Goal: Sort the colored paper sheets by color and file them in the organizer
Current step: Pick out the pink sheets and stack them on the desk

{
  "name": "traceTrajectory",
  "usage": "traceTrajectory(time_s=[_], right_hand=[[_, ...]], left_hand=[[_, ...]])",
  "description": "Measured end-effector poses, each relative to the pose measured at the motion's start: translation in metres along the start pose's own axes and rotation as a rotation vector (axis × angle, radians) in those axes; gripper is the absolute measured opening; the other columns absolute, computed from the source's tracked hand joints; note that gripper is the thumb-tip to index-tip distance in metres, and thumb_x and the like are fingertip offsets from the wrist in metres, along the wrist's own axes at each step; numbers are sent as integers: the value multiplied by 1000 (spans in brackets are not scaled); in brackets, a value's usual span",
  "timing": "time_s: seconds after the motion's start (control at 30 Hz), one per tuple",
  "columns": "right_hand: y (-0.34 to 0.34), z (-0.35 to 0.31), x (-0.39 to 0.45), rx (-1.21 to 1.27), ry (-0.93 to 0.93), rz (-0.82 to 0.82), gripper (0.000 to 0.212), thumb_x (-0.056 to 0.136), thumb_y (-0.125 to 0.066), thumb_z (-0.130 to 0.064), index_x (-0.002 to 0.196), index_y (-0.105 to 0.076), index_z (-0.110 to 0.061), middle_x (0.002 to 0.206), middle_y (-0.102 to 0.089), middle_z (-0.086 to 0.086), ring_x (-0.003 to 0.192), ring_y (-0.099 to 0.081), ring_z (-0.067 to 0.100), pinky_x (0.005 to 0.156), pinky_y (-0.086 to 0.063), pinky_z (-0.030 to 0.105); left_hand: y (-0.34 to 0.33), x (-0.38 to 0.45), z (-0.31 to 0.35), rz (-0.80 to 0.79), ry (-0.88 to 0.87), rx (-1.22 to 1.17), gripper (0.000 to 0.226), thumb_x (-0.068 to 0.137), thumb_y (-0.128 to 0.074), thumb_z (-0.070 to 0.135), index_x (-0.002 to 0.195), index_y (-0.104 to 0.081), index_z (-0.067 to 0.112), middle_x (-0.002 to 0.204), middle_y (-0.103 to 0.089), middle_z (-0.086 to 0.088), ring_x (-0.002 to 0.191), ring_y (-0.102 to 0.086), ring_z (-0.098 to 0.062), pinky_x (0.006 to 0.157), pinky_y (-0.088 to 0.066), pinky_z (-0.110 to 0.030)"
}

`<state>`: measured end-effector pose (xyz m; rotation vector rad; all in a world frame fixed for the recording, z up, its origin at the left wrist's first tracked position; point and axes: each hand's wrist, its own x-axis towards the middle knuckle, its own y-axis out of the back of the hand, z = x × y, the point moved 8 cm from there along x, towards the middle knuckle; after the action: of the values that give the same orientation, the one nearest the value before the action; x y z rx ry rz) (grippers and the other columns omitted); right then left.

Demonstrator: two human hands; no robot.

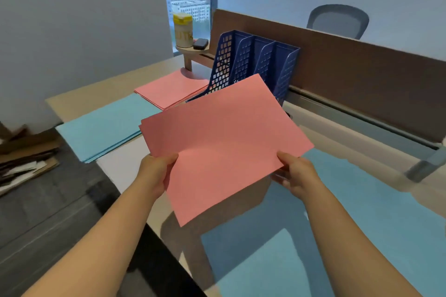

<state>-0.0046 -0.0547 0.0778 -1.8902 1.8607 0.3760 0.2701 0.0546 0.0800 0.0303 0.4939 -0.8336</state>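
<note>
Head view: both hands, left hand [158,173] and right hand [295,177], hold pink sheets [224,142]; the blue organizer [253,65] stands straight ahead, just beyond the sheets' far corner.

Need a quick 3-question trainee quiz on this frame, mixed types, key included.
1. True or false: the blue organizer already holds pink sheets.
2. Which pile lies nearest the organizer? A) pink pile B) blue pile C) cardboard scraps
3. Fill in: both the left hand and the right hand have a grip on the ___ sheets.

Key: 1 false, no pink shows in its slots; 2 A; 3 pink.
</note>
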Motion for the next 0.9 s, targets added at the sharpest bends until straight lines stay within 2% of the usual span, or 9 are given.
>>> traceTrajectory(time_s=[0.07, 0.13, 0.23, 0.37, 0.5, 0.63, 0.77, 0.83, 0.9], right_hand=[[-36, 5, -6, 40, -25, -100, 12, 92, -49, -3, 86, -53, -12, 76, -57, 5, 68, -54, 18, 75, -49, 38], [-65, 4, -8, 37, -6, -147, 14, 93, -46, 0, 96, -53, -11, 78, -57, 3, 69, -54, 16, 81, -50, 37], [-96, -6, -4, -82, 85, -126, 23, 93, -43, 3, 109, -49, -12, 79, -56, 0, 66, -53, 14, 52, -49, 23], [-142, -15, 10, -163, 156, -80, 30, 90, -41, 9, 118, -49, 4, 81, -56, 9, 63, -50, 20, 57, -40, 30], [-208, -16, 26, -193, 136, -115, 30, 90, -40, 9, 116, -52, -2, 77, -55, 6, 65, -50, 21, 58, -39, 31], [-279, -21, 39, -136, 156, -119, 28, 92, -39, 9, 109, -52, -8, 81, -57, 6, 66, -50, 19, 61, -41, 31], [-331, -25, 52, -150, 170, -73, 32, 93, -38, 8, 121, -51, 3, 101, -59, 19, 63, -47, 19, 58, -39, 29], [-350, -27, 61, -164, 174, -46, 29, 93, -36, 7, 117, -52, 2, 84, -58, 19, 60, -43, 19, 55, -37, 28], [-364, -30, 72, -200, 170, -9, 20, 95, -35, 4, 90, -52, -5, 63, -41, 6, 53, -34, 16, 49, -30, 26]], left_hand=[[17, -4, 3, 18, 16, -52, 36, 88, -55, 0, 124, -50, 1, 82, -61, -7, 70, -57, -20, 60, -45, -29], [32, -3, 9, 25, 18, -70, 34, 90, -54, 2, 124, -50, 1, 82, -60, -6, 70, -56, -19, 60, -47, -29], [54, 8, 22, 6, 16, -59, 28, 94, -49, 6, 122, -50, 6, 83, -60, -6, 71, -56, -19, 59, -49, -29], [93, 40, 50, 30, -33, -56, 19, 94, -47, 6, 110, -51, 16, 93, -60, -5, 79, -56, -17, 64, -46, -29], [150, 96, 86, 87, -70, -92, 22, 89, -49, -7, 87, -55, 15, 89, -60, -9, 74, -57, -19, 60, -50, -28], [194, 155, 120, 39, -11, 252, 28, 80, -56, -14, 98, -56, 7, 91, -60, -14, 76, -58, -24, 63, -51, -29], [210, 196, 144, -139, 51, 691, 25, 78, -59, -12, 90, -58, 10, 72, -58, -7, 62, -56, -17, 40, -45, -17], [213, 219, 153, -199, 59, 788, 22, 81, -58, -7, 89, -57, 13, 75, -59, -5, 63, -58, -15, 40, -46, -16], [209, 240, 157, -257, 56, 801, 15, 87, -53, 1, 89, -56, 16, 80, -61, -3, 67, -59, -13, 48, -50, -18]])
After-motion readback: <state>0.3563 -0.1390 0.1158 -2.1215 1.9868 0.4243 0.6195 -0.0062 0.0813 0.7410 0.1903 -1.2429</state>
